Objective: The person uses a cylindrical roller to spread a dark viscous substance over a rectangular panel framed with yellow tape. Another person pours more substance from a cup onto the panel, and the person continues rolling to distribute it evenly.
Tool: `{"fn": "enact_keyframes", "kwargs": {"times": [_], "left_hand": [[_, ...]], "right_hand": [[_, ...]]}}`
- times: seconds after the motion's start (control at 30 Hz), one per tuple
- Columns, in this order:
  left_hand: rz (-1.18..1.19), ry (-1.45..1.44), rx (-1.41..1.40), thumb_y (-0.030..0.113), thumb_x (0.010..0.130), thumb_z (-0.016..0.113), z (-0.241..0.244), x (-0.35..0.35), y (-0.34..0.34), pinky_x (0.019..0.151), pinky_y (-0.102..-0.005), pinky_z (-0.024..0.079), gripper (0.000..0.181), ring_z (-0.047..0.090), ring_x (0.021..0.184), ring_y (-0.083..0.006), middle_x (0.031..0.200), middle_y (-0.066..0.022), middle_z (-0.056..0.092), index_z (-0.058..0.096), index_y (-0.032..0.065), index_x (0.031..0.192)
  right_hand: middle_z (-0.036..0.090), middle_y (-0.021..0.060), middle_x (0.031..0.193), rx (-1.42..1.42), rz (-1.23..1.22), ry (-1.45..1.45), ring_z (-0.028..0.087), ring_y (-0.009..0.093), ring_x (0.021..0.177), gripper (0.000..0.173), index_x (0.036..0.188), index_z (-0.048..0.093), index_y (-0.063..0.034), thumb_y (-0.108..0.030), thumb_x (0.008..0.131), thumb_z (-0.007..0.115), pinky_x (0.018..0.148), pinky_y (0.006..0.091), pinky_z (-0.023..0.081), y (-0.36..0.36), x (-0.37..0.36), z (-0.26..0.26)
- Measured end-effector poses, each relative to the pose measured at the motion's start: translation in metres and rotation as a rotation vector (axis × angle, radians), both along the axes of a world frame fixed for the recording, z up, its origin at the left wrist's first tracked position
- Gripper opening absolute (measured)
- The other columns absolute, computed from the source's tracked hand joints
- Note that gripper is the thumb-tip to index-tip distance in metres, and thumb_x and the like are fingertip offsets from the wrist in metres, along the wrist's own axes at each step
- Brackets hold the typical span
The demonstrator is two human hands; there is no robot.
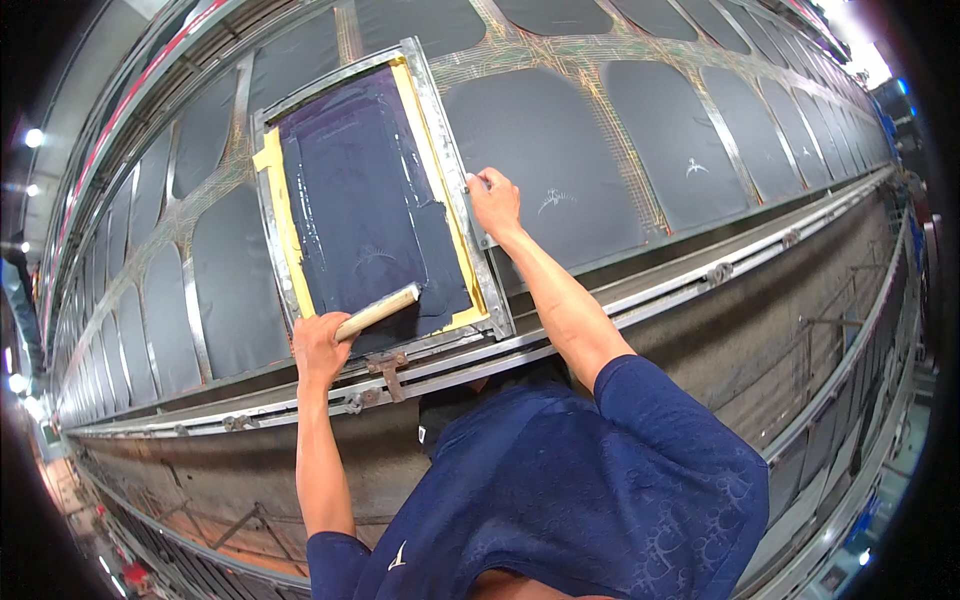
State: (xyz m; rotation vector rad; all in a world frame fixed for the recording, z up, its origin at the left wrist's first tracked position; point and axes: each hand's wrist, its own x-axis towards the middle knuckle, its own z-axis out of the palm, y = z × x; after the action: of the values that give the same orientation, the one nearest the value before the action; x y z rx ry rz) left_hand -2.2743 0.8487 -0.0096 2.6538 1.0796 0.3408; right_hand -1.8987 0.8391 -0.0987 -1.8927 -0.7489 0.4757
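A metal-framed printing screen (442, 150) lies over dark fabric pieces on a long table, its mesh (360, 180) edged with yellow tape (276, 202) and smeared with dark ink. At the near left corner of the frame is my left hand (321, 346), holding one end of a squeegee with a pale wooden handle (379, 309). The squeegee slants across the near end of the mesh; its blade is hidden. On the right side of the frame, my right hand (495, 201) rests with curled fingers, seeming to grip a small pale part at the rim.
Dark fabric pieces (525, 142) with small white printed motifs run along the table both ways. A metal rail (667, 289) with clamps follows the near edge, and a rusty bracket (388, 375) sits on it below the screen. More racks and rails stand behind and below.
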Motion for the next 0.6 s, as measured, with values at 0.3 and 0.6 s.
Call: {"fn": "enact_keyframes", "kwargs": {"times": [0.3, 0.6], "left_hand": [[-0.130, -0.048, 0.073, 0.001, 0.056, 0.075, -0.030, -0.039, -0.050, 0.080, -0.0389, 0.044, 0.048, 0.061, 0.083, -0.0228, 0.110, -0.0025, 0.074, 0.073, 0.0078, 0.104], [-0.151, -0.026, 0.151, 0.004, 0.061, 0.071, -0.029, -0.012, 0.016, 0.079, -0.0392, 0.043, 0.046, 0.060, 0.085, -0.0218, 0.111, -0.0012, 0.072, 0.072, 0.0087, 0.106]], "right_hand": [[0.070, 0.0136, 0.077, -0.092, -0.043, -0.045, 0.065, 0.025, 0.072, 0.032, 0.097, 0.072, -0.0042, -0.036, 0.092, 0.066, 0.070, 0.0397, 0.050, -0.004, -0.009, 0.004], [0.073, 0.0203, 0.104, -0.346, 0.025, -0.095, 0.069, 0.041, 0.099, 0.033, 0.110, 0.072, -0.0094, -0.035, 0.095, 0.058, 0.085, 0.0465, 0.054, 0.007, -0.007, 0.002]]}}
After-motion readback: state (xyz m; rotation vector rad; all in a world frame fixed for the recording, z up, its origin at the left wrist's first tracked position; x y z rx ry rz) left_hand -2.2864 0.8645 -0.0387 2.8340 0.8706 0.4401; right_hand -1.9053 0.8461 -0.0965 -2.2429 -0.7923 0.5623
